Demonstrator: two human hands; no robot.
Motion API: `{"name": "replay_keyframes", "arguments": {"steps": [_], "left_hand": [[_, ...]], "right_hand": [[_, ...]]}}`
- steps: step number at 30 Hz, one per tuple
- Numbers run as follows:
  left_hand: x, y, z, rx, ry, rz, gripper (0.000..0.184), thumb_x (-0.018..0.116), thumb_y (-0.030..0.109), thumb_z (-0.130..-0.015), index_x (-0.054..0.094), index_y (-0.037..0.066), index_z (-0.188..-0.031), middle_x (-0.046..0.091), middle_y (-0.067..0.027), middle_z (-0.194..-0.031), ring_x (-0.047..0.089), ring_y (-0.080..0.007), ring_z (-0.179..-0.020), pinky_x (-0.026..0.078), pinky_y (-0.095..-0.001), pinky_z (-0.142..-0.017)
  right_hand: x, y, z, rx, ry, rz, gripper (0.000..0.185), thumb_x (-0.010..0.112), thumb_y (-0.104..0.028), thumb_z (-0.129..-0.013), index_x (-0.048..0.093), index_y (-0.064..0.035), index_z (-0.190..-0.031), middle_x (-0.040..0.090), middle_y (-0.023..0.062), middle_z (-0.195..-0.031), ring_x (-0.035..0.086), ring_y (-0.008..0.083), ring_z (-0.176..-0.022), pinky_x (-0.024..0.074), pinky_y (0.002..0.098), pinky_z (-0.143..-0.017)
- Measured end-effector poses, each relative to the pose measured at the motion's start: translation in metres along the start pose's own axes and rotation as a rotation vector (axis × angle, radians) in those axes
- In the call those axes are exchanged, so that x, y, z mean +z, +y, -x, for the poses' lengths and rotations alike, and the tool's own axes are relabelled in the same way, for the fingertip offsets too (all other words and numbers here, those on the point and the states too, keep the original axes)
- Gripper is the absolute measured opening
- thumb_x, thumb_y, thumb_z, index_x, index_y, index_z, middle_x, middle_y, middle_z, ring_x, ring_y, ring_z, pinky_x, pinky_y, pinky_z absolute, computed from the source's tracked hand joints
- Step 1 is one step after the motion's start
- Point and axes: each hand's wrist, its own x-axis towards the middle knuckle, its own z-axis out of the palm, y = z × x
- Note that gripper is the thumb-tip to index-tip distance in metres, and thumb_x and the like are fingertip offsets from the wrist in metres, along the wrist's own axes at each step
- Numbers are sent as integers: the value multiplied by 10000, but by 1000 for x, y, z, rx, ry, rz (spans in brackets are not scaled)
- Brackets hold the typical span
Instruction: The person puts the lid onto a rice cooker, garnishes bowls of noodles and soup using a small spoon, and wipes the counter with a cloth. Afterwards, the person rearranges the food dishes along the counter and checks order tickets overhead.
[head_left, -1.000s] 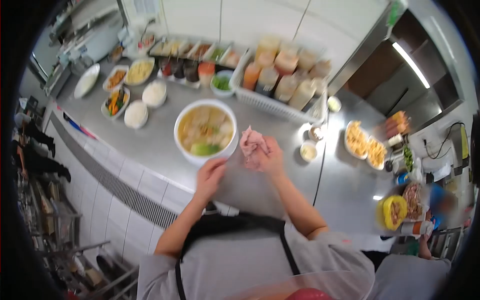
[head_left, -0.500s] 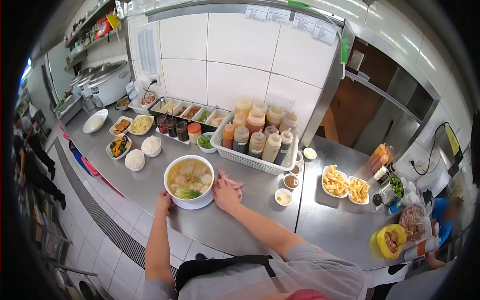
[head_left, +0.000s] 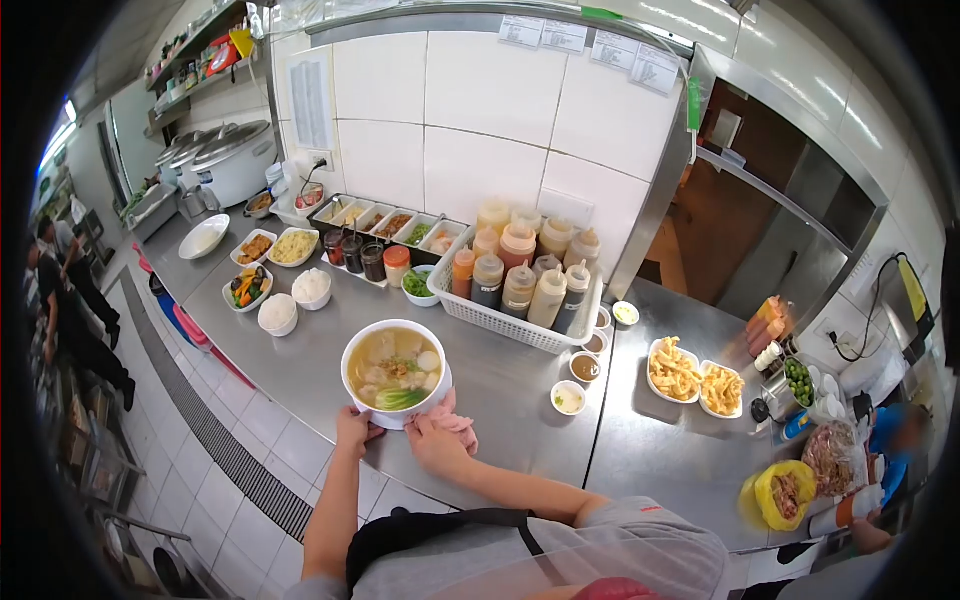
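You are handling the soup bowl point(head_left: 346, 370) by the counter's point(head_left: 530, 410) front edge. Your left hand point(head_left: 355, 430) is touching its near side, though I cannot tell its grip; your right hand point(head_left: 440, 447) is holding a pink cloth point(head_left: 454, 425) beside it.

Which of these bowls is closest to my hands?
The big soup bowl: your left hand and right hand are at its near side; the rice bowls stand away to the left.

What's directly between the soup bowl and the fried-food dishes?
Small sauce cups, one of them brown-filled, with bare steel counter on either side; the head view shows it.
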Motion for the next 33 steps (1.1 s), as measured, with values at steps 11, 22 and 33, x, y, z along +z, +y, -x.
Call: {"name": "replay_keyframes", "arguments": {"steps": [11,22,33], "left_hand": [[18,-16,44,20,-67,175,165,485,42,-810,375,-18,-917,551,-152,-794,611,-230,-585,514,-278,-482],[18,-15,47,44,-51,188,174,460,19,-823,360,-38,-954,571,-159,-735,610,-211,-560,505,-249,-459],[18,-12,49,-3,-23,210,188,465,10,-822,365,-48,-971,572,-151,-728,611,-206,-561,508,-244,-461]], "right_hand": [[-142,30,2,-134,-1040,-176,257,500,-265,-778,568,-114,-975,594,98,-881,573,253,-813,446,365,-697],[-395,215,-287,323,213,613,530,343,-77,-774,302,-161,-1296,577,194,-949,573,330,-861,458,430,-737],[-436,244,-360,534,337,673,504,280,-143,-833,229,-205,-1330,550,160,-1076,558,294,-956,453,405,-782]]}}
